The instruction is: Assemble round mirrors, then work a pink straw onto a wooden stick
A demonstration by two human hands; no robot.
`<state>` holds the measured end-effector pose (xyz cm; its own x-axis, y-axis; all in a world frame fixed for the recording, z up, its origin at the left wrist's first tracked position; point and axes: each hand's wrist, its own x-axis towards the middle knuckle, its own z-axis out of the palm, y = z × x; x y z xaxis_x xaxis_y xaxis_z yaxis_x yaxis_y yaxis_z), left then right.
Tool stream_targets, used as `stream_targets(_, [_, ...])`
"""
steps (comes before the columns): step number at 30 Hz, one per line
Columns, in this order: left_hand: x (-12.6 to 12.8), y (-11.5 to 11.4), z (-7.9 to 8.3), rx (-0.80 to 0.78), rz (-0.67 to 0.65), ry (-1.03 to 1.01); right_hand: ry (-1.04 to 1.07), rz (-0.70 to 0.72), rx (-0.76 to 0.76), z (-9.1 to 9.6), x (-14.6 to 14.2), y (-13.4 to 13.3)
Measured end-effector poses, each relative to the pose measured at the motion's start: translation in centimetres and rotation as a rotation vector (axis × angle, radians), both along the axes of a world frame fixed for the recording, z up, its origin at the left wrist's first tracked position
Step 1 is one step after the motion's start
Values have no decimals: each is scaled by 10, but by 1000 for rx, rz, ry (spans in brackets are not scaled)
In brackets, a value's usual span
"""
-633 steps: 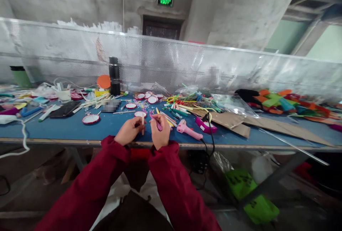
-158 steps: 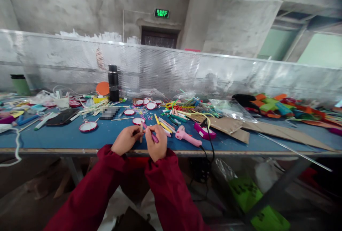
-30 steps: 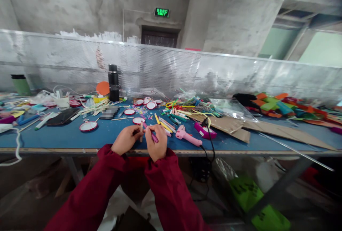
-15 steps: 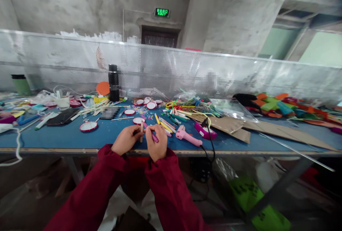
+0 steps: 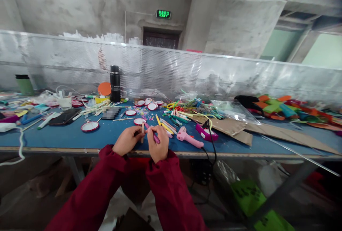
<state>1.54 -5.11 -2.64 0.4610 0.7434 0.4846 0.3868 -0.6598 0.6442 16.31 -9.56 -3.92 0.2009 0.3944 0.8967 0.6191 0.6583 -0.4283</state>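
Observation:
Near the table's front edge, my left hand [image 5: 129, 139] pinches a flat wooden craft stick [image 5: 142, 133], held upright. My right hand [image 5: 158, 144] grips a purple marker pen [image 5: 156, 138], its front end close to the stick; whether the tip touches cannot be made out. Just behind my hands lies a round white lid with a red rim [image 5: 139, 121]. Several colored markers [image 5: 167, 127] are spread to the right of my right hand, beside a pink glue gun [image 5: 189, 138].
A purple box-shaped device [image 5: 206, 132] with a black cord sits right of the glue gun. Farther right lie cardboard strips [image 5: 229, 128]. At the back stand a black bottle [image 5: 115, 83] and, to the left, a dark phone [image 5: 65, 116]. A perforated metal screen [image 5: 165, 70] borders the table.
The view has shifted slightly, so everything sits a little lower and farther right. Both hands keep their holds on the stick and marker, with hardly any movement.

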Motion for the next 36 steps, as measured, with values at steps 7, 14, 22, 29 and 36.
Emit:
stream_targets(7, [1, -3, 1, -14, -20, -15, -24, 9, 0, 0, -1, -1])
stream_targets(14, [2, -2, 1, -4, -1, -20, -37, 6, 16, -1, 1, 1])
stream_targets(22, [3, -2, 2, -19, -1, -19, -17, 11, -6, -2, 3, 2])
stream_targets(29, [3, -2, 2, -25, -15, -30, -15, 13, -21, -2, 3, 2])
stream_targets(36, [3, -2, 2, -12, 7, -15, -8, 10, -28, -3, 3, 3])
